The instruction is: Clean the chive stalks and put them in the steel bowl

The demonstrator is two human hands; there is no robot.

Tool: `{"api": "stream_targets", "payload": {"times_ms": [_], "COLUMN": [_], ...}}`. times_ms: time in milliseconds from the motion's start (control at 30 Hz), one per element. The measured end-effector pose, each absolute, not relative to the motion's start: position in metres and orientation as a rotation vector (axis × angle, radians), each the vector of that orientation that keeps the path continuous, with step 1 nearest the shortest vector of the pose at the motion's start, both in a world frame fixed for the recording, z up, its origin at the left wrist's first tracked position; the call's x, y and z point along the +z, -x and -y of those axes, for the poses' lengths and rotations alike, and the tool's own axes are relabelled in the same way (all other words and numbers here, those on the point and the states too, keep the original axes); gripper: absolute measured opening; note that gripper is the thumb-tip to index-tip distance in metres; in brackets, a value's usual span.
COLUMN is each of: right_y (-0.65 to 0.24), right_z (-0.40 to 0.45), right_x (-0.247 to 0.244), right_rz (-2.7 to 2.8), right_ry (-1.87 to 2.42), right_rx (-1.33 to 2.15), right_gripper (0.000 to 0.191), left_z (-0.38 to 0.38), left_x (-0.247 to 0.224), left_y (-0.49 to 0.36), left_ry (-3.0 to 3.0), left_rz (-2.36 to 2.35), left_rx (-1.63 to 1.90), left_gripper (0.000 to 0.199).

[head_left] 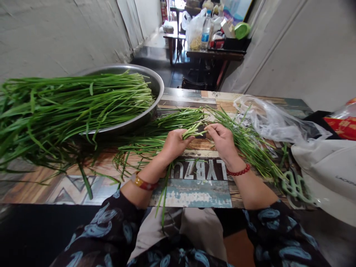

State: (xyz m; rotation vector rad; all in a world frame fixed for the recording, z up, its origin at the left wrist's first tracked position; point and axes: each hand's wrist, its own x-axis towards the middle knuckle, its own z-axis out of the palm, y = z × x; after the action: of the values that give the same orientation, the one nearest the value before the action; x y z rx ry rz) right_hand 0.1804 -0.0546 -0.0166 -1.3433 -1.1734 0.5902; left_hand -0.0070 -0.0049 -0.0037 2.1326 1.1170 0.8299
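Note:
My left hand [178, 144] is closed round a small bunch of green chives [194, 129], pale stem ends pointing right and long leaves hanging over the table's front edge. At those stem ends, my right hand [221, 140] pinches the tip of a stem between thumb and fingers. Loose chives [147, 142] lie on the table behind and left of my left hand. Another pile of chives [250, 148] lies to the right, beside my right wrist. A large heap of chives [83, 100] fills a metal basin [158, 83] at the left and hangs over its side.
On the patterned wooden table [200, 193], a clear plastic bag [272, 118] lies at the right. Green-handled scissors [296, 187] are near a white cap [328, 174] at the right edge. Farther back, another table [217, 55] holds a water bottle [205, 31] and bags.

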Motion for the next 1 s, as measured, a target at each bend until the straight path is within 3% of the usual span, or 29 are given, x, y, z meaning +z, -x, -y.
{"api": "stream_targets", "payload": {"times_ms": [133,267,400,533,767,1000], "right_y": [-0.198,-0.211,-0.203,-0.194,-0.185,-0.178], "right_z": [0.050,0.052,0.057,0.060,0.060,0.059], "right_x": [-0.018,-0.009,-0.002,-0.002,-0.007,-0.013], "right_rz": [0.822,0.879,1.225,1.510,1.675,1.429], "right_ry": [1.237,1.242,1.352,1.406,1.341,1.405], "right_rx": [0.665,0.607,0.585,0.304,0.138,0.455], "right_gripper": [0.030,0.040,0.027,0.010,0.020,0.040], "left_z": [0.005,0.004,0.003,0.003,0.006,0.006], "left_x": [-0.005,-0.007,-0.007,-0.006,-0.003,-0.001], "left_y": [0.007,0.007,0.008,0.008,0.008,0.007], "left_ry": [-2.138,-2.134,-2.135,-2.149,-2.224,-2.264], "left_rz": [-1.131,-1.166,-1.174,-1.163,-1.080,-0.995], "left_rx": [0.804,0.807,0.812,0.824,0.832,0.736], "left_gripper": [0.024,0.019,0.017,0.019,0.018,0.034]}}
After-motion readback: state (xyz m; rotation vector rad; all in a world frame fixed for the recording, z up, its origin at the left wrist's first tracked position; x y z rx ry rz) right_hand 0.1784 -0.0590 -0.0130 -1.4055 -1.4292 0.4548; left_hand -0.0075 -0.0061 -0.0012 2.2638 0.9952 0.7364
